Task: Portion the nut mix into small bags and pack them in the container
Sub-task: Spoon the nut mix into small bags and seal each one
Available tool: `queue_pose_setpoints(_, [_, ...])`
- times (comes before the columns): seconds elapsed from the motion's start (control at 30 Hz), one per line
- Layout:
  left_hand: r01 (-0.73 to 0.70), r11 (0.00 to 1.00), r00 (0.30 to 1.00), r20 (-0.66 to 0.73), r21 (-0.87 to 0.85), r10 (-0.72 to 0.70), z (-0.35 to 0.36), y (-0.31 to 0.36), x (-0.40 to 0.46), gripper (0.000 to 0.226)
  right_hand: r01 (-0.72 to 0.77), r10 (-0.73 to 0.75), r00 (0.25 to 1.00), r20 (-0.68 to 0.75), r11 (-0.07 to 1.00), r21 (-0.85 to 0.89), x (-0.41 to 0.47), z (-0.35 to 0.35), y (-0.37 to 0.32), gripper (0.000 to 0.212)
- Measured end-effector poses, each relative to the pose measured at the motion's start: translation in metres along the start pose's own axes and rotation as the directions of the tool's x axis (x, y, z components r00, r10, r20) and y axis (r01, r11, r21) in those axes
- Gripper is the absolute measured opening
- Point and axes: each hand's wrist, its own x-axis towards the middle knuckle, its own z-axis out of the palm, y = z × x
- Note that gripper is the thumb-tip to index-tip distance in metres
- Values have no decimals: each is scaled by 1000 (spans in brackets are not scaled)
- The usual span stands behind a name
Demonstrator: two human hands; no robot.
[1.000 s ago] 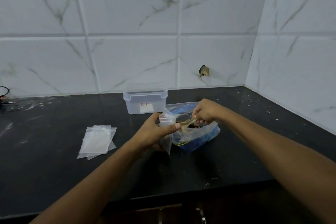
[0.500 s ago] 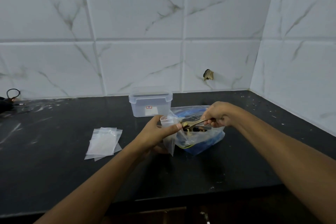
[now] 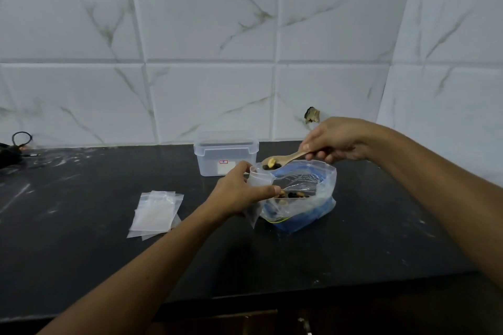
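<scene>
My left hand (image 3: pixel 239 193) holds a small clear bag (image 3: pixel 260 179) upright with its mouth open, right beside the large bag of nut mix (image 3: pixel 302 198). My right hand (image 3: pixel 336 141) grips a wooden spoon (image 3: pixel 285 159) by the handle. The spoon carries a few nuts and hovers just over the small bag's mouth. Behind them on the counter stands a clear plastic container (image 3: pixel 226 153) with its lid on. More nuts lie inside the large bag.
A stack of empty small bags (image 3: pixel 155 212) lies flat on the black counter (image 3: pixel 81 226), left of my left hand. A black cable (image 3: pixel 16 144) sits at the far left by the tiled wall. The counter's front edge runs close below my forearms.
My right hand has lifted the spoon out of the large bag, loaded with nuts, and brought it above the small bag's mouth. My left hand still holds the small bag.
</scene>
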Motion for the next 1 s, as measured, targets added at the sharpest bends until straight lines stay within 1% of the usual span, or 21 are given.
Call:
queue_pose_setpoints(0.07, [3, 1000, 1000, 0, -2, -3, 2, 2, 1, 50, 86, -93, 995, -26, 973, -215, -6, 16, -13, 14])
queue_pose_setpoints(0.1, [1, 1000, 1000, -10, -4, -1, 3, 2, 2, 49, 141, -166, 985, -41, 924, -354, -9, 26, -18, 15])
queue_pose_setpoints(0.13, [-5, 1000, 1000, -25, -4, 5, 4, 2, 3, 49, 210, -268, 962, -45, 837, -505, -12, 37, -23, 15])
queue_pose_setpoints(0.17, [-13, 1000, 999, -44, -6, 13, 4, 1, 4, 48, 290, -391, 920, -13, 705, -647, -17, 48, -27, 15])
queue_pose_setpoints(0.2, [-22, 1000, 998, -63, -16, 21, 4, 0, 5, 48, 354, -496, 866, 58, 527, -773, -23, 59, -29, 16])
queue_pose_setpoints(0.23, [-29, 999, 996, -81, -34, 26, 4, 0, 6, 48, 384, -561, 813, 156, 315, -868, -30, 69, -30, 18])
queue_pose_setpoints(0.27, [-32, 998, 995, -97, -50, 27, 4, -1, 7, 48, 389, -578, 773, 260, 108, -915, -35, 78, -29, 20])
queue_pose_setpoints(0.3, [-32, 998, 994, -110, -63, 25, 4, -1, 7, 49, 384, -584, 739, 336, -45, -922, -38, 83, -26, 23])
queue_pose_setpoints(0.33, [-27, 997, 993, -118, -77, 17, 4, -2, 7, 51, 383, -611, 698, 373, -122, -916, -39, 85, -23, 24])
queue_pose_setpoints(0.37, [-20, 995, 993, -120, -94, 8, 4, -3, 7, 53, 399, -653, 654, 382, -132, -907, -38, 83, -19, 23])
queue_pose_setpoints(0.4, [-10, 994, 993, -116, -113, -3, 4, -5, 7, 55, 418, -694, 625, 357, -89, -904, -38, 77, -17, 21])
queue_pose_setpoints(0.43, [-1, 992, 994, -109, -129, -13, 3, -8, 7, 56, 432, -737, 608, 293, -2, -902, -35, 69, -14, 19])
queue_pose_setpoints(0.5, [13, 988, 995, -96, -151, -27, 2, -13, 5, 55, 434, -796, 600, 82, 237, -869, -28, 50, -7, 17])
queue_pose_setpoints(0.57, [24, 985, 995, -86, -171, -39, 1, -17, 4, 53, 378, -759, 641, -119, 446, -811, -16, 34, 7, 19])
queue_pose_setpoints(0.63, [44, 980, 996, -64, -196, -57, 0, -21, 2, 52, 255, -627, 750, -209, 567, -783, -3, 24, 29, 21])
queue_pose_setpoints(0.7, [77, 969, 997, -6, -236, -81, 2, -22, 0, 54, 135, -462, 861, -211, 608, -782, 10, 23, 53, 22])
queue_pose_setpoints(0.73, [102, 961, 995, 28, -257, -98, 4, -23, -2, 55, 95, -407, 889, -208, 611, -786, 17, 24, 63, 23])
queue_pose_setpoints(0.77, [127, 952, 992, 57, -278, -115, 6, -24, -2, 57, 70, -379, 900, -216, 615, -785, 22, 25, 70, 24])
queue_pose_setpoints(0.87, [170, 931, 984, 112, -324, -141, 10, -25, 1, 61, 56, -370, 897, -242, 637, -769, 36, 32, 81, 24])
queue_pose_setpoints(0.93, [177, 921, 982, 123, -346, -143, 11, -26, 3, 62, 76, -359, 910, -209, 638, -766, 43, 38, 82, 23])
queue_pose_setpoints(1.0, [183, 915, 981, 128, -359, -146, 11, -27, 3, 61, 92, -318, 933, -170, 666, -741, 47, 42, 79, 23])
